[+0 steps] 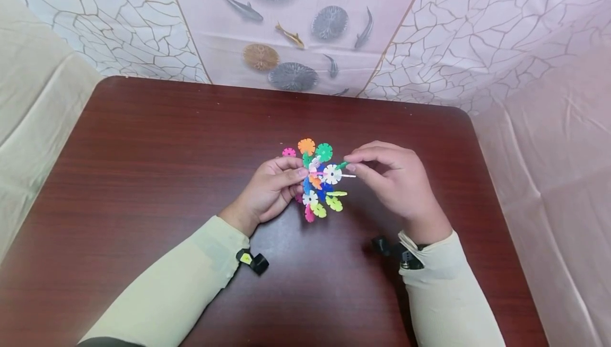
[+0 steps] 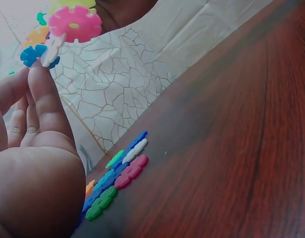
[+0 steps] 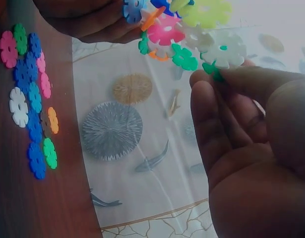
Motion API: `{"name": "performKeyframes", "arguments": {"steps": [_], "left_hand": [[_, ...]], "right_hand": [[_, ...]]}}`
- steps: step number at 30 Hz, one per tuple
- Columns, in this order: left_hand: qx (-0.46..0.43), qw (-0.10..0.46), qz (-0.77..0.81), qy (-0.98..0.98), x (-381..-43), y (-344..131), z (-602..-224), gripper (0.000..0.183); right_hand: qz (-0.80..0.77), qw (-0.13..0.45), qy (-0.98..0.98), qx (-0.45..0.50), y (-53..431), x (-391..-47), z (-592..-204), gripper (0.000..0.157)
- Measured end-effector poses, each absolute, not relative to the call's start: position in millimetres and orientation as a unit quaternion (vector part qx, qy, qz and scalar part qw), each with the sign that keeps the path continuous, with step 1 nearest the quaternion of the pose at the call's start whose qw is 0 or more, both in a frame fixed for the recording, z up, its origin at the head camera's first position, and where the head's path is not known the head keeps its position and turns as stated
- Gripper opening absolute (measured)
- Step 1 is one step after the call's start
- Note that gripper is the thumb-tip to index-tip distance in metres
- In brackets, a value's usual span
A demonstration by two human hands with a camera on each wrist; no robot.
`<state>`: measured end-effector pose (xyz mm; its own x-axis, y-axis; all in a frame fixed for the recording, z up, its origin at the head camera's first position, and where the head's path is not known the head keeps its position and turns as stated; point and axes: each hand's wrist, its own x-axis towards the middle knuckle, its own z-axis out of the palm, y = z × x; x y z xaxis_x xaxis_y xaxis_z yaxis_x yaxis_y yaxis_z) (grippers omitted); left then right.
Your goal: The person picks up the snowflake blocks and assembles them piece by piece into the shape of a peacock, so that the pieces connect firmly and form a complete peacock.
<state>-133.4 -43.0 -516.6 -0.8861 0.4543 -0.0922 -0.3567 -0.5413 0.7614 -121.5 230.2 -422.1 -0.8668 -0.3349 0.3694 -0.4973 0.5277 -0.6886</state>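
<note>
A cluster of slotted, flower-shaped plastic discs [image 1: 332, 174], joined at many angles in white, orange, green, yellow, pink and blue, is held up over the table. My left hand [image 1: 267, 190] pinches its left side between thumb and fingers, at a blue disc [image 2: 33, 56] beside a white one. From the right, my right hand [image 1: 396, 177] pinches a small green disc [image 1: 341, 165] between thumb and forefinger. In the right wrist view this green disc [image 3: 213, 70] meets the edge of a white disc [image 3: 224, 49] on the cluster; my fingertips hide much of it.
Several more discs lie flat in the wrist views on the dark red-brown table [image 1: 143, 177], among them a white one [image 3: 18, 107] and a pink one [image 2: 131, 171]. A patterned cloth [image 1: 305, 28] hangs behind the far edge, with plain cloth [image 1: 549, 177] at the sides.
</note>
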Motion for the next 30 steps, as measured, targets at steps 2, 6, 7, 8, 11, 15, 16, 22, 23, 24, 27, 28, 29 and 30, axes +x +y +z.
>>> {"name": "performKeyframes", "arguments": {"steps": [2,6,7,8,11,15,16,22,23,24,27,28,29,30], "left_hand": [[0.057,0.235,0.874,0.421,-134,-43,-516,0.026],[0.062,0.240,0.871,0.425,-133,-44,-514,0.024],[0.065,0.240,0.870,0.425,-133,-44,-513,0.023],[0.067,0.240,0.869,0.427,-133,-44,-513,0.023],[0.072,0.240,0.868,0.429,-132,-45,-512,0.024],[0.070,0.238,0.867,0.431,-133,-45,-514,0.026],[0.069,0.235,0.869,0.431,-133,-45,-513,0.026],[0.047,0.191,0.886,0.420,-138,-51,-514,0.026],[0.040,0.184,0.888,0.420,-137,-53,-514,0.025],[0.033,0.179,0.888,0.422,-137,-55,-515,0.023],[0.015,0.173,0.886,0.429,-131,-60,-517,0.016],[0.010,0.175,0.885,0.430,-128,-62,-518,0.015],[0.007,0.177,0.885,0.431,-124,-64,-519,0.013],[0.003,0.179,0.884,0.432,-120,-65,-520,0.013]], "right_hand": [[0.417,0.098,-0.868,0.250,231,-121,-421,0.027],[0.423,0.091,-0.859,0.275,231,-122,-421,0.029],[0.425,0.091,-0.856,0.280,231,-122,-422,0.031],[0.426,0.091,-0.854,0.283,231,-122,-422,0.031],[0.427,0.096,-0.853,0.285,230,-122,-422,0.034],[0.447,0.094,-0.846,0.276,228,-123,-426,0.034],[0.465,0.085,-0.838,0.273,227,-124,-427,0.035],[0.527,0.010,-0.832,0.175,222,-143,-445,0.041],[0.500,0.002,-0.853,0.150,222,-147,-450,0.037],[0.466,-0.010,-0.876,0.124,221,-150,-455,0.034],[0.348,-0.044,-0.934,0.069,217,-154,-473,0.029],[0.317,-0.052,-0.945,0.059,214,-154,-478,0.030],[0.291,-0.057,-0.953,0.054,212,-154,-482,0.032],[0.273,-0.060,-0.959,0.051,208,-153,-486,0.035]]}}
